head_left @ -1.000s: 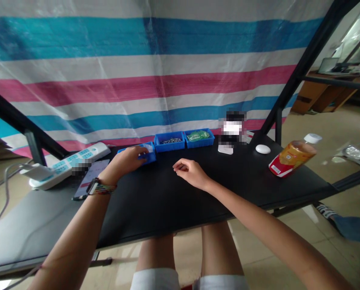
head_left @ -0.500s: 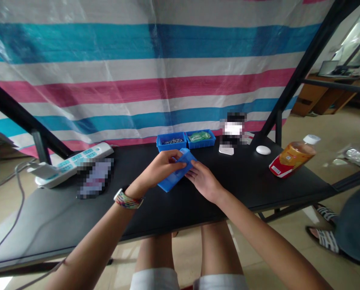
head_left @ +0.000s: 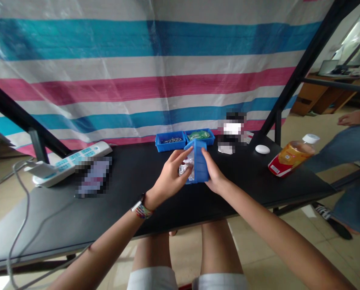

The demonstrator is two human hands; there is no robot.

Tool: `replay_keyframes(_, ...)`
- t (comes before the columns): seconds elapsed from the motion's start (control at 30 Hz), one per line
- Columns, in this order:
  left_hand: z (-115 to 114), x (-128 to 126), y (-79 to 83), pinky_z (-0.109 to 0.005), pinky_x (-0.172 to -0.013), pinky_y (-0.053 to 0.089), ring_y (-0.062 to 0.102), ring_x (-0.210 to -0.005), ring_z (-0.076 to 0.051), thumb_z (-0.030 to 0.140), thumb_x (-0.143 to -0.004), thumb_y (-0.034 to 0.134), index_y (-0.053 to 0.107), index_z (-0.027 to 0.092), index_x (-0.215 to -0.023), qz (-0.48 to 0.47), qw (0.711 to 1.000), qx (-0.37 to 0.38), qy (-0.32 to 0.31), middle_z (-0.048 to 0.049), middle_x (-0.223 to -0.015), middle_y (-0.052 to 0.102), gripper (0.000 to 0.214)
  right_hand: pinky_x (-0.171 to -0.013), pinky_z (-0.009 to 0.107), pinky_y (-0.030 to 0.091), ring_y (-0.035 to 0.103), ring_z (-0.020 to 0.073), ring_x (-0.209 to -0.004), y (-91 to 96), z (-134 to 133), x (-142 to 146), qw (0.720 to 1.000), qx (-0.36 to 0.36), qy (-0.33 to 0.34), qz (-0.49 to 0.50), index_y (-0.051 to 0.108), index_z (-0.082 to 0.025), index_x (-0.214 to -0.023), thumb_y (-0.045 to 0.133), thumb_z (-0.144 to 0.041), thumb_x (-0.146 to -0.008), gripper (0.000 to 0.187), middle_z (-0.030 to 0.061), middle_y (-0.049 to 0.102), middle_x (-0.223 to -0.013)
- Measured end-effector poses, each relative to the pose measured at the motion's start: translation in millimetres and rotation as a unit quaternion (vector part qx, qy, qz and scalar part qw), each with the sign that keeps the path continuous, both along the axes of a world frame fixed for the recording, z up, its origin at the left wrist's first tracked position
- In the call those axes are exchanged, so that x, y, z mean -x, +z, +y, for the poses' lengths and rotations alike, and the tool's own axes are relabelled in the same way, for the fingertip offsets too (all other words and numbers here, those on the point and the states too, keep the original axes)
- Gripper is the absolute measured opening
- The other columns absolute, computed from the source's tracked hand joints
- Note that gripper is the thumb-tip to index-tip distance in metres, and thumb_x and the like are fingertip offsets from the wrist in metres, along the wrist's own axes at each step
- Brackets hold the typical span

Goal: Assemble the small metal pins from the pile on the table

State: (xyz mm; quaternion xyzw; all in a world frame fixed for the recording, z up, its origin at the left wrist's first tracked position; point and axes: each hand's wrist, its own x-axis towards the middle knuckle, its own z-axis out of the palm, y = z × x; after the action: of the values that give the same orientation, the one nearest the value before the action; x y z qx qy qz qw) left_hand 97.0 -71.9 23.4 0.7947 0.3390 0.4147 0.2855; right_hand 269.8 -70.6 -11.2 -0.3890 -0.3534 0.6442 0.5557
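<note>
A blue plastic bin [head_left: 201, 163] is tipped on its side above the black tabletop, with its open side toward the left. Clear crinkled plastic [head_left: 189, 158] shows at its mouth. My right hand [head_left: 214, 173] grips the bin from the right, thumb along its upper side. My left hand [head_left: 175, 171] is at the mouth, index finger stretched along the rim and thumb over the clear plastic. Its other fingers are partly hidden. Behind stand two more blue bins: one with small metal pieces [head_left: 171, 140], the other with green packets [head_left: 199, 135].
On the black table [head_left: 131, 173], a power strip [head_left: 77, 161] and a blurred-out item lie left. To the right are a white mouse-like object [head_left: 262, 149] and a leaning drink bottle [head_left: 291, 157]. A striped sheet [head_left: 167, 88] hangs behind. Another person [head_left: 349, 141] is at far right.
The blue bin has turned from a slanted pose onto its side, showing the clear plastic within. My left hand has moved right and slightly down. Another person has come further into view at right.
</note>
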Motion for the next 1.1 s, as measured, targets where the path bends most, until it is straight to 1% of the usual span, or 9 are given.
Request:
replay_keyframes(0.07, -4, 8, -10.4, -0.054, -0.120, 0.047, 0.057, -0.138, -0.034, 0.036, -0.099, 0.066, 0.058, 0.026, -0.155, 0.065, 0.996, -0.067, 0.007, -0.0161, -0.146, 0.058, 0.057, -0.074, 0.037, 0.067, 0.079, 0.0265, -0.086, 11.9, 8, -7, 0.998, 0.047, 0.034, -0.032, 0.074, -0.020, -0.114, 0.054, -0.071, -0.101, 0.056, 0.0107, 0.082, -0.101)
replay_keyframes(0.2, -10, 23, -32.9, -0.056, -0.124, 0.044, 0.053, -0.141, -0.033, 0.040, -0.106, 0.058, 0.054, 0.026, -0.154, 0.153, 0.985, -0.076, 0.034, -0.0163, -0.149, 0.051, 0.051, -0.064, 0.027, 0.064, 0.074, 0.0185, -0.067, 34.4, 28, -12, 0.975, 0.126, 0.149, -0.104, 0.075, -0.015, -0.104, 0.050, -0.060, -0.108, 0.051, 0.0100, 0.081, -0.087)
replay_keyframes(0.4, -24, 42, -49.8, -0.060, -0.123, 0.044, 0.052, -0.139, -0.035, 0.043, -0.107, 0.055, 0.049, 0.026, -0.159, 0.248, 0.966, -0.064, 0.046, -0.0158, -0.151, 0.050, 0.055, -0.073, 0.030, 0.066, 0.079, 0.0231, -0.085, 50.4, 55, -9, 0.930, 0.133, 0.254, -0.231, 0.078, -0.017, -0.109, 0.057, -0.065, -0.103, 0.053, 0.0111, 0.083, -0.103)
replay_keyframes(0.5, -28, 46, -52.6, -0.061, -0.123, 0.043, 0.050, -0.141, -0.036, 0.043, -0.107, 0.054, 0.054, 0.025, -0.156, 0.266, 0.961, -0.060, 0.050, -0.0161, -0.153, 0.049, 0.052, -0.072, 0.029, 0.065, 0.080, 0.0254, -0.090, 58.5, 62, -8, 0.909, 0.113, 0.252, -0.313, 0.080, -0.018, -0.108, 0.069, -0.066, -0.095, 0.050, 0.0116, 0.084, -0.107)
replay_keyframes(0.67, -27, 48, -53.8, -0.065, -0.120, 0.043, 0.048, -0.142, -0.040, 0.039, -0.105, 0.056, 0.065, 0.020, -0.144, 0.267, 0.960, -0.048, 0.065, -0.0188, -0.151, 0.050, 0.044, -0.074, 0.035, 0.065, 0.079, 0.0303, -0.087, 72.9, 67, -6, 0.870, 0.057, 0.261, -0.415, 0.081, -0.016, -0.097, 0.080, -0.072, -0.082, 0.059, 0.0145, 0.084, -0.098)
replay_keyframes(0.77, -27, 49, -52.3, -0.065, -0.120, 0.043, 0.049, -0.140, -0.039, 0.034, -0.102, 0.058, 0.068, 0.020, -0.140, 0.254, 0.964, -0.041, 0.065, -0.0191, -0.149, 0.052, 0.041, -0.088, 0.039, 0.064, 0.078, 0.0355, -0.106, 76.6, 68, -7, 0.852, -0.014, 0.233, -0.469, 0.083, -0.017, -0.102, 0.085, -0.071, -0.077, 0.060, 0.0143, 0.083, -0.111)
replay_keyframes(0.9, -27, 54, -47.8, -0.060, -0.122, 0.043, 0.050, -0.142, -0.037, 0.027, -0.097, 0.061, 0.071, 0.020, -0.137, 0.209, 0.977, -0.011, 0.048, -0.0173, -0.150, 0.053, 0.042, -0.112, 0.046, 0.054, 0.064, 0.0410, -0.135, 76.1, 69, -15, 0.828, -0.072, 0.169, -0.531, 0.083, -0.018, -0.113, 0.089, -0.068, -0.072, 0.065, 0.0159, 0.075, -0.137)
replay_keyframes(0.97, -23, 57, -45.7, -0.055, -0.122, 0.045, 0.054, -0.140, -0.035, 0.023, -0.093, 0.061, 0.076, 0.022, -0.127, 0.168, 0.985, 0.028, 0.040, -0.0146, -0.149, 0.056, 0.037, -0.113, 0.048, 0.053, 0.064, 0.0414, -0.136, 75.7, 69, -21, 0.820, -0.080, 0.159, -0.544, 0.084, -0.020, -0.113, 0.088, -0.070, -0.073, 0.064, 0.0155, 0.075, -0.136)
replay_keyframes(1.1, -10, 65, -44.8, -0.048, -0.116, 0.049, 0.064, -0.127, -0.029, 0.017, -0.085, 0.058, 0.081, 0.022, -0.094, 0.072, 0.989, 0.115, 0.058, -0.0107, -0.134, 0.066, 0.025, -0.107, 0.045, 0.058, 0.072, 0.0369, -0.123, 78.8, 65, -33, 0.830, -0.086, 0.172, -0.523, 0.084, -0.024, -0.114, 0.079, -0.073, -0.081, 0.059, 0.0103, 0.081, -0.123)
